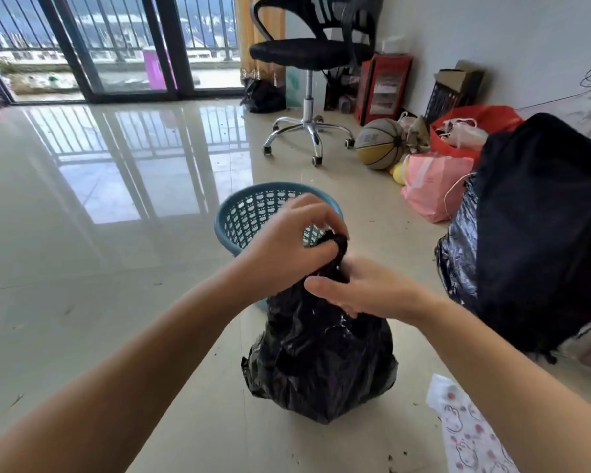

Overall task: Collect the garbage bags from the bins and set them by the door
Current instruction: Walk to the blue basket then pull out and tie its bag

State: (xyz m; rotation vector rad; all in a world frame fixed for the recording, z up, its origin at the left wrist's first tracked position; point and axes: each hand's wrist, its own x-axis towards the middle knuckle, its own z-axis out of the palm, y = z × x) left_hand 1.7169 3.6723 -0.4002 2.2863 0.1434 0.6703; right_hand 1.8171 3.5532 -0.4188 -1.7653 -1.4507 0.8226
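Note:
A full black garbage bag (pixel 318 363) stands on the tiled floor in front of me. Its neck is gathered upward into a twisted bunch. My left hand (pixel 287 244) grips the top of that bunch from the left. My right hand (pixel 362 288) is closed around the neck just below it. Right behind the bag stands a blue perforated plastic bin (pixel 249 213), which looks empty. A second shiny black bag (pixel 458 254) sits to the right, partly hidden by a large dark bundle (pixel 539 233).
A black office chair (pixel 307 80) stands at the back. A basketball (pixel 381 143), a pink bag (pixel 434 186) and a red bag (pixel 471 131) lie along the right wall. Glass balcony doors (pixel 116 46) fill the far left. A patterned plastic piece (pixel 468 435) lies lower right.

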